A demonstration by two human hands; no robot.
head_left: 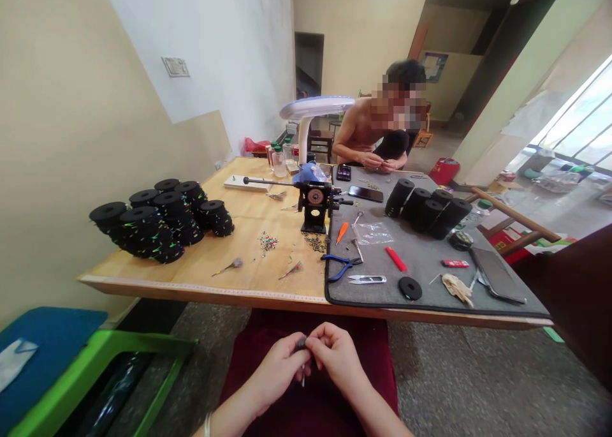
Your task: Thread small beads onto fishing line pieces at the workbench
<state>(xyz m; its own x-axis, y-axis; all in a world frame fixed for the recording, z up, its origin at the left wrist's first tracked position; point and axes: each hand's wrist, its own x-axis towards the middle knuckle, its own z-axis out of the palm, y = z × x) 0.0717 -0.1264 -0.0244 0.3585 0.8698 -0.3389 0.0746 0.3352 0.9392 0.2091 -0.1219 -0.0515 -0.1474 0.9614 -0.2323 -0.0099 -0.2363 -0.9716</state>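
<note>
Close together over my dark red lap, below the table's front edge, are my left hand (278,365) and my right hand (337,353). A small dark grey piece (301,343) is pinched at the fingertips of my left hand; its kind is too small to tell. The closed thumb and forefinger of my right hand meet at that same piece. Below the left fingers a thin pale stick (303,378) pokes out, and its upper part is hidden. On the table edge nearest my hands lie thread snips (367,279), blue-handled pliers (340,268) and a flat black foam spool (410,288).
Stacked black foam spools (138,223) stand at the left, with more spools (421,204) on the grey mat (370,252). A black hand-cranked device (314,204) and a lamp (315,107) occupy the middle. Across the table sits a person (368,134). A green stool (119,344) is at my left.
</note>
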